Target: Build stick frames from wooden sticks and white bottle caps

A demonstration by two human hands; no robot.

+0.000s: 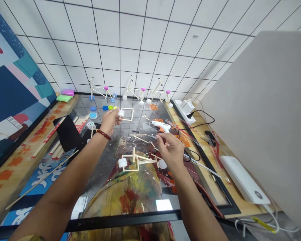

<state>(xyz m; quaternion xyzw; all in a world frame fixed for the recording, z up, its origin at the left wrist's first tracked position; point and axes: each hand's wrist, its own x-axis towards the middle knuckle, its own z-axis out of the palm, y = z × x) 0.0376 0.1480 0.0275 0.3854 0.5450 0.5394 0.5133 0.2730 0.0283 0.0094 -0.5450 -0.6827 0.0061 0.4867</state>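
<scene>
My left hand, with a beaded bracelet at the wrist, is closed on a white bottle cap joined to a square frame of thin sticks, held above the glass tabletop. Over the right middle of the glass, my right hand has thumb and forefinger pinched together; a small pale piece shows at the tips, too small to name. Just beyond it lies a white glue gun with an orange trigger. Between my forearms rests a stick tricycle-like model with white cap wheels.
Three stick models with pink seats stand along the tiled wall. Coloured bottle caps and bundled chopsticks lie left. A power strip, dark cables and a white power box are right. Stick scraps litter the glass.
</scene>
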